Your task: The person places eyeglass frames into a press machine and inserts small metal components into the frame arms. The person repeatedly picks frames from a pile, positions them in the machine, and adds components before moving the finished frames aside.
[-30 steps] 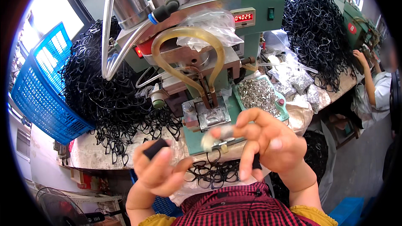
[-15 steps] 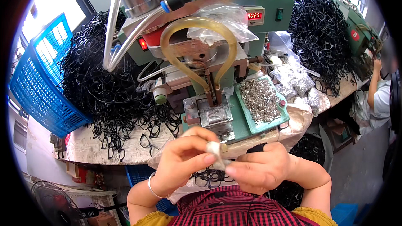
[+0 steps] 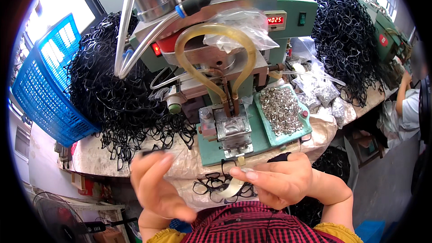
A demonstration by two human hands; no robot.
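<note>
My left hand (image 3: pixel 157 191) has its fingers spread, blurred by motion, over the table's front edge on the left; nothing shows in its grip. My right hand (image 3: pixel 283 182) is closed, thumb and forefinger pinched at the fingertips. From beneath those fingertips hangs a short off-white strip (image 3: pixel 232 189), like tape or cloth. A small greyish bit shows at the pinch, too small to name. Below the hands lie several black eyeglass frames (image 3: pixel 211 182) on a pale cloth. Just beyond stands the green press with its metal fixture (image 3: pixel 233 128) and two copper-coloured electrodes (image 3: pixel 230 103).
A turquoise tray (image 3: pixel 273 140) of small metal parts sits right of the fixture. Heaps of black eyeglass frames (image 3: pixel 112 76) rise at left and another heap (image 3: pixel 344 40) at right. A blue basket (image 3: pixel 54 94) leans far left. A person (image 3: pixel 407 108) sits far right.
My left hand has let go of the off-white strip and swung left and down, its fingers spreading. My right hand stays nearly in place with the strip now hanging below it.
</note>
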